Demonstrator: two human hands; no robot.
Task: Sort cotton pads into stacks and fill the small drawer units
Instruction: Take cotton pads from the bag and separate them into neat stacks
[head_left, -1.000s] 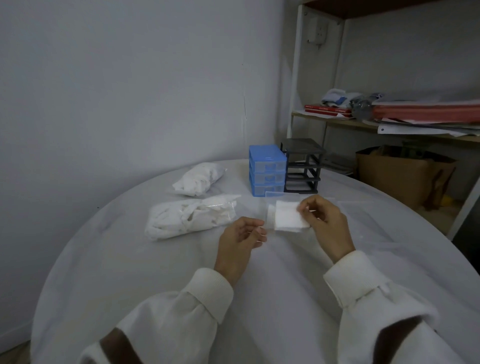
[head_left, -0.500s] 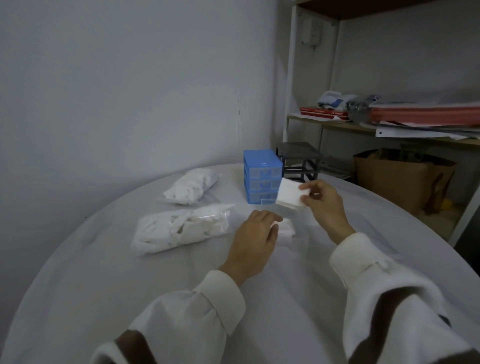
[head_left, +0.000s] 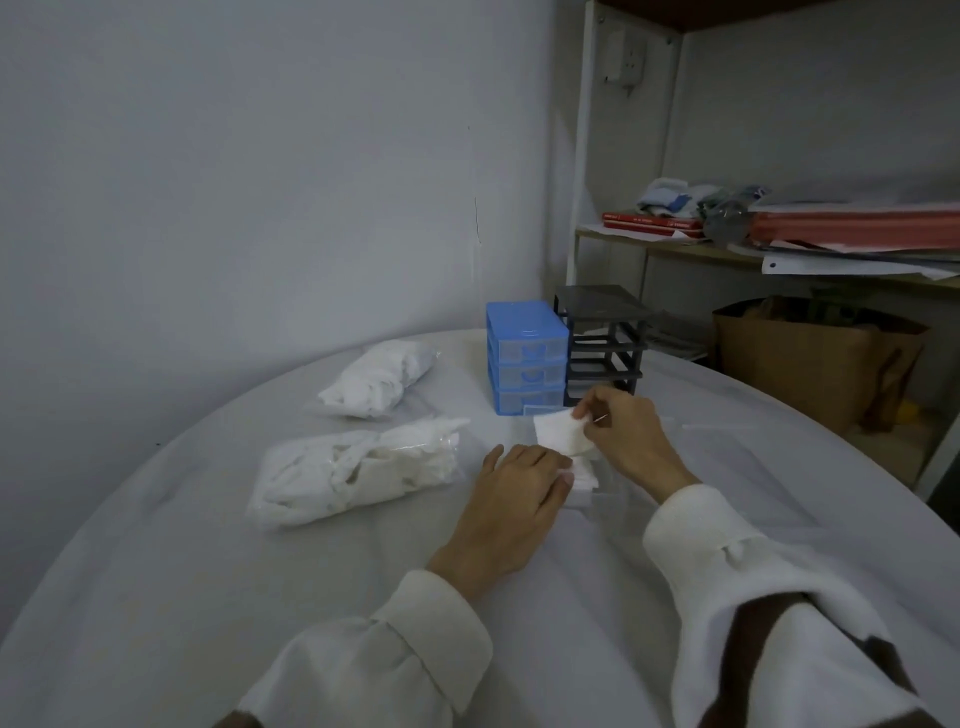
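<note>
A round table (head_left: 218, 597) draped in a smooth white cloth, lightly creased, carries everything here. Two soft, lumpy bags of clear crinkled plastic stuffed with white cotton lie on its left half: the nearer bag (head_left: 358, 470) long and slumped, the farther bag (head_left: 379, 379) shorter and plumper. At the far edge stands a small blue plastic drawer unit (head_left: 524, 358), boxy, with three translucent drawer fronts, and touching its right side a black frame unit (head_left: 602, 338) of the same shape whose open slots hold no drawers. The right hand (head_left: 628, 436) pinches a square white cotton pad (head_left: 563, 434) (flat, matte, faintly fibrous) at its upper right edge between thumb and curled fingers, holding it tilted just in front of the blue unit. Below it, the left hand (head_left: 514, 493) lies palm down with fingers straight and relaxed, their tips pressing on a small stack of cotton pads (head_left: 584, 475) that rests on the cloth beside a clear plastic drawer (head_left: 608, 501), hard to make out. Both wrists wear loose cream sleeves with buttoned cuffs.
</note>
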